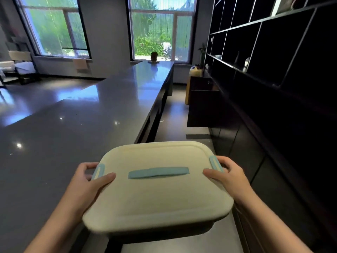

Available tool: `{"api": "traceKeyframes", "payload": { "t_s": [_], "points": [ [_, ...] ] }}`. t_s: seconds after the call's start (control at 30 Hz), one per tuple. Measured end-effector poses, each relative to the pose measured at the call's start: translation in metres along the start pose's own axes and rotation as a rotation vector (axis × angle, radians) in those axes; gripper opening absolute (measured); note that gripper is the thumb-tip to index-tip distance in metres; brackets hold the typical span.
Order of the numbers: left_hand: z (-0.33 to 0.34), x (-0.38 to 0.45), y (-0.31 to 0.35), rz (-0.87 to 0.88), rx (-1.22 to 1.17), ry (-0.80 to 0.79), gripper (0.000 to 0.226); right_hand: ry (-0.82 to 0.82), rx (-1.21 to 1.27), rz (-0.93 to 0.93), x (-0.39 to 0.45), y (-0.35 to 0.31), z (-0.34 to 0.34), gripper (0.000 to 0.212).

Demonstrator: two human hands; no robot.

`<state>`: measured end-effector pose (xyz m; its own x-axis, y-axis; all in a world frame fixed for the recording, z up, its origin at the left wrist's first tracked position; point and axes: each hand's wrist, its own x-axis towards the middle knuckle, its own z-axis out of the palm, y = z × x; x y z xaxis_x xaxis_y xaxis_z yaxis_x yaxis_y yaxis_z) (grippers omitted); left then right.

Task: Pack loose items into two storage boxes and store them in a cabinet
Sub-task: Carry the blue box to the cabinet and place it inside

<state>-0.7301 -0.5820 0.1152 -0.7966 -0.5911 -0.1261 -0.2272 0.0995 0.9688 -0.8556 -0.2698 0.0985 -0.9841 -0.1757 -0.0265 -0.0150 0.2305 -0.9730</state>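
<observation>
Storage box [156, 190], cream lid with pale blue strap handle [158, 172] and side latches: carried in the air beside the dark worktop [73, 125], facing the black cabinet [273, 143]. Left hand [89, 181] and right hand [228, 174] each grip a latched end, thumbs on the lid. Likely rigid, smooth plastic, moderately weighted; best held at both ends

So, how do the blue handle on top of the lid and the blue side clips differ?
The top handle is long, lies flat across the middle of the lid, and nobody touches it. The side clips are short, sit at the lid's edges, and the left hand and right hand grip there. Both are light blue.
</observation>
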Motion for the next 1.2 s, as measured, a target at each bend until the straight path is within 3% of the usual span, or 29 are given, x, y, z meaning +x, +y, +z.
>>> {"api": "traceKeyframes", "payload": {
  "t_s": [0.4,0.67,0.9,1.2],
  "points": [
    [0.087,0.239,0.048,0.002,0.031,-0.133,0.048,0.133,-0.028,0.065,0.210,0.007,0.020,0.044],
    [0.172,0.377,0.090,0.034,0.089,-0.262,0.049,0.229,0.007,0.089,0.343,0.007,-0.005,0.047],
    [0.276,0.487,0.116,0.065,0.118,-0.265,0.057,0.255,0.038,0.098,0.488,0.024,-0.043,0.044],
    [0.374,0.633,0.151,-0.030,0.055,-0.189,0.061,0.193,0.030,0.064,0.685,0.016,-0.072,0.041]
  ]
}}
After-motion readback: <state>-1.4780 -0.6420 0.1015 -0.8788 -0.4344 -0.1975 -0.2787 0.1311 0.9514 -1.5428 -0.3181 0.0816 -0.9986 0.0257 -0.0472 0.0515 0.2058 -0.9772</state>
